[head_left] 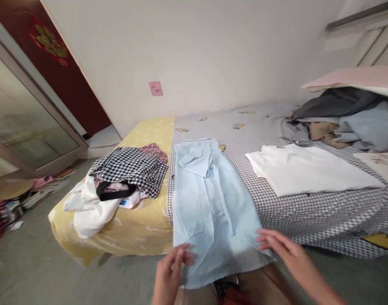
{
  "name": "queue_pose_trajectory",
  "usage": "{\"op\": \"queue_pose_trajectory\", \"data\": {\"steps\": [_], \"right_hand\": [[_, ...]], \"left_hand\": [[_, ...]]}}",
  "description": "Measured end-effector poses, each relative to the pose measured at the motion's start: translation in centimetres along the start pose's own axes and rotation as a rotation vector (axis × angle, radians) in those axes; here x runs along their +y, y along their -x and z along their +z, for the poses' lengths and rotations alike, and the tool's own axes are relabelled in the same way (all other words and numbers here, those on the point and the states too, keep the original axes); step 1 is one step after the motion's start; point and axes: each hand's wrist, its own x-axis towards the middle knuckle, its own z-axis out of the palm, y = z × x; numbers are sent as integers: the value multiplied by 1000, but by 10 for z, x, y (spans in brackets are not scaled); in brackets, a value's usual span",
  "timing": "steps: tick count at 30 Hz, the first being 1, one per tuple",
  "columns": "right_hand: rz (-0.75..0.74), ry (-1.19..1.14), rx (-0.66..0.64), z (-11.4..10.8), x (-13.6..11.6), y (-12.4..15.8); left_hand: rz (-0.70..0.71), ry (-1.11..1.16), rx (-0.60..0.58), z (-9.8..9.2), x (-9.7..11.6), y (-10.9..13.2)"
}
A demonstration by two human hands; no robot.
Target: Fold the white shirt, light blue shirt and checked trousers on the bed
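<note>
A light blue shirt (194,199) lies lengthwise over the bed, one sleeve folded down along its front and a narrow strip of cloth beside it. Its lower end hangs past the bed's front edge toward my lap. At the lower left edge of the shirt is my left hand (173,269), fingers loosely bent, apart and slightly blurred. My right hand (284,250) reaches to the lower right edge with its fingers stretched out. Whether the fingertips touch the cloth is hard to make out. Right of the shirt, a folded white top (311,167) lies flat.
Left on the yellow sheet (149,237) is a heap with a black-and-white checked garment (130,165) and a white garment (92,212). Dark and grey clothes (340,106) are piled at the far right under a pink-edged item (356,78). A wall stands behind the bed.
</note>
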Motion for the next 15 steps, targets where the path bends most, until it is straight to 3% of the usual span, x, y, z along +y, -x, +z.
{"op": "queue_pose_trajectory", "data": {"steps": [2, 4, 7, 11, 15], "right_hand": [[-30, 200, 224, -21, 35, -11], [-224, 500, 335, -32, 63, -21], [-500, 864, 397, -29, 74, -33], [-707, 1034, 445, -4, 41, -49], [-1022, 1063, 210, 9, 3, -69]], "left_hand": [[-99, -182, 318, -21, -18, -3], [-67, -497, 455, -36, -38, -9], [139, -888, 417, -43, -58, -23], [485, -1043, 419, -32, -52, -47], [877, -1091, 284, -28, -20, -72]]}}
